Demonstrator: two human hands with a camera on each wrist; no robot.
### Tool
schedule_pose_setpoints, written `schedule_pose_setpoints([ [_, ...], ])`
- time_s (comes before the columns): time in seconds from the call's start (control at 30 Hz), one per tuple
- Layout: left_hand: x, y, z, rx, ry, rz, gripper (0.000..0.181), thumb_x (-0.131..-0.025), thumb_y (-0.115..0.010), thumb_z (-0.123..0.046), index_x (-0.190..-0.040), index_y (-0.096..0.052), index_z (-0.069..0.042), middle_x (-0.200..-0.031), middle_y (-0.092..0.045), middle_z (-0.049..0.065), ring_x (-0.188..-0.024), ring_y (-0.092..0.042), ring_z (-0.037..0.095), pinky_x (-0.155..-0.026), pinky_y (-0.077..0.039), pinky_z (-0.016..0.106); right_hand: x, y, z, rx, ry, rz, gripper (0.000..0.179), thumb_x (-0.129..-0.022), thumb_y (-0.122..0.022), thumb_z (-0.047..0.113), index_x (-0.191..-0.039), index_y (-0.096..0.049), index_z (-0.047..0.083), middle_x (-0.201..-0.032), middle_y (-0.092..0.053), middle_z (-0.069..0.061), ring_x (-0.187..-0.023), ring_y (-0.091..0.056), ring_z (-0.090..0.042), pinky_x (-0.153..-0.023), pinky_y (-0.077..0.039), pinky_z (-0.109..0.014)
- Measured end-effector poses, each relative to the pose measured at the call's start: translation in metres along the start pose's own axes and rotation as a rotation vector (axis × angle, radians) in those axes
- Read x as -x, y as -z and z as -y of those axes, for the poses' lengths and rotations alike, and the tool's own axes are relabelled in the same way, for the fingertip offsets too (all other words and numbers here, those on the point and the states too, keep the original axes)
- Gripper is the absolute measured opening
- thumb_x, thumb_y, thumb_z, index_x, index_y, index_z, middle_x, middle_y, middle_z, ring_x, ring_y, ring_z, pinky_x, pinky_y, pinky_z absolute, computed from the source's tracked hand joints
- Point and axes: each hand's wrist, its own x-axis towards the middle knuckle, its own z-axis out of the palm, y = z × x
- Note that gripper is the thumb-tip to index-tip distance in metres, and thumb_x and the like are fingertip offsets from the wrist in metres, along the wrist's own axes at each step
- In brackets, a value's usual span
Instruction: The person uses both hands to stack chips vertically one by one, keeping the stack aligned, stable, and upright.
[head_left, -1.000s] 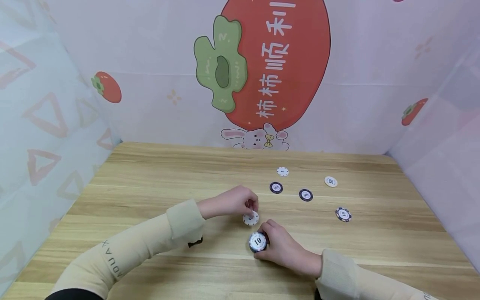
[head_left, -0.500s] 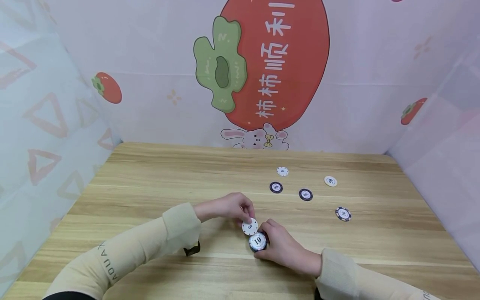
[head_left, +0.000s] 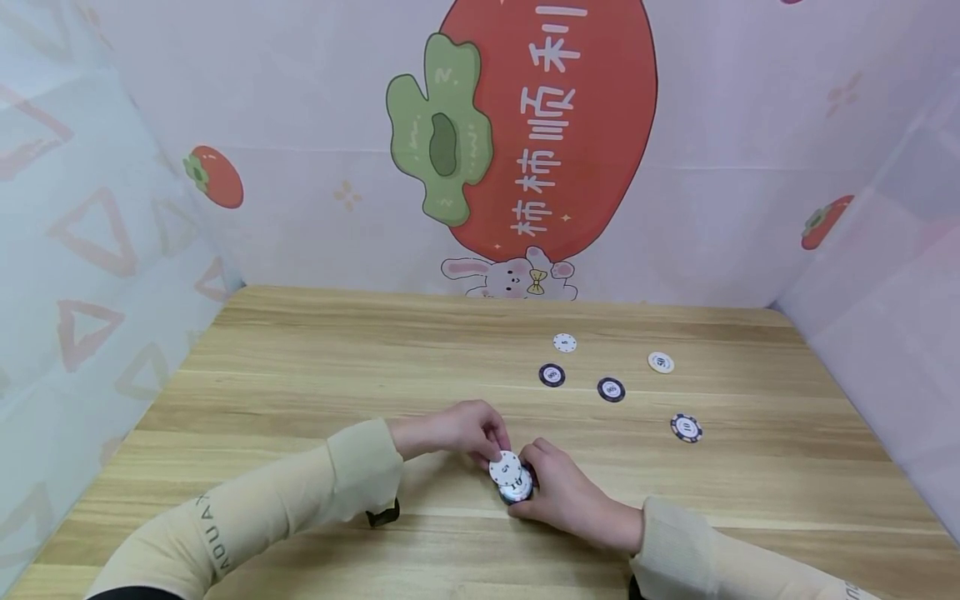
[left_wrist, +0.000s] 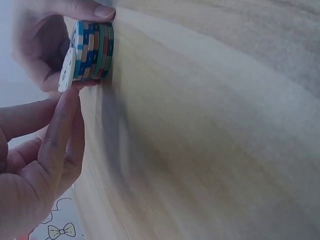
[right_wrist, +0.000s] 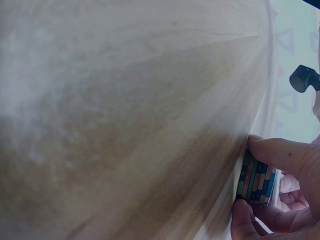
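My left hand [head_left: 471,428] pinches a white poker chip [head_left: 505,468] marked 5 between thumb and fingers. That chip overlaps the top of a stack of poker chips [left_wrist: 94,52], whose upper face reads 10. Around the stack's sides curl the thumb and fingers of my right hand [head_left: 567,492], holding it on the table. Seen edge-on in the right wrist view, the stack [right_wrist: 256,179] shows blue, green and tan bands between the right thumb and fingers.
On the wooden table [head_left: 337,358], loose chips lie to the right: a white 5 chip [head_left: 565,342], two dark chips [head_left: 552,375], a white 50 chip [head_left: 661,362] and a blue-edged 10 chip [head_left: 686,427]. Printed cloth walls [head_left: 300,225] stand behind and beside the table.
My left hand has brought the white 5 chip toward me, from beyond the stack to over its top. The right hand has stayed around the stack.
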Motion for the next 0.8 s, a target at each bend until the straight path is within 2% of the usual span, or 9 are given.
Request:
schedule_pose_setpoints([
  [0.3, 0.005, -0.007, 0.001, -0.019, -0.043, -0.042, 0.006, -0.073, -0.065, 0.011, -0.079, -0.063, 0.01, -0.064, -0.063, 0.01, -0.049, -0.053, 0.005, -0.052, -0.051, 0.022, 0.0, 0.0, -0.001, -0.007, 0.003, 0.001, 0.04, -0.061, -0.082, 0.017, -0.088, -0.055, 0.005, -0.084, -0.048, 0.002, -0.074, -0.048, -0.009, -0.065, -0.044, -0.022],
  [0.63, 0.007, -0.014, 0.001, -0.019, -0.062, -0.066, 0.006, -0.073, -0.067, 0.01, -0.076, -0.062, 0.008, -0.064, -0.064, 0.011, -0.051, -0.055, 0.006, -0.052, -0.051, 0.021, 0.0, -0.001, -0.001, -0.009, 0.012, -0.008, 0.04, -0.061, -0.082, 0.017, -0.089, -0.055, 0.005, -0.085, -0.048, 0.002, -0.074, -0.047, -0.009, -0.065, -0.044, -0.022],
  [0.8, 0.008, -0.016, 0.0, -0.02, -0.046, -0.092, 0.007, -0.072, -0.067, 0.01, -0.075, -0.062, 0.006, -0.062, -0.061, 0.007, -0.049, -0.054, 0.006, -0.051, -0.051, 0.021, 0.0, 0.0, -0.001, -0.007, 0.015, -0.01, 0.04, -0.061, -0.082, 0.016, -0.089, -0.056, 0.005, -0.085, -0.048, 0.002, -0.074, -0.048, -0.008, -0.065, -0.045, -0.022],
])
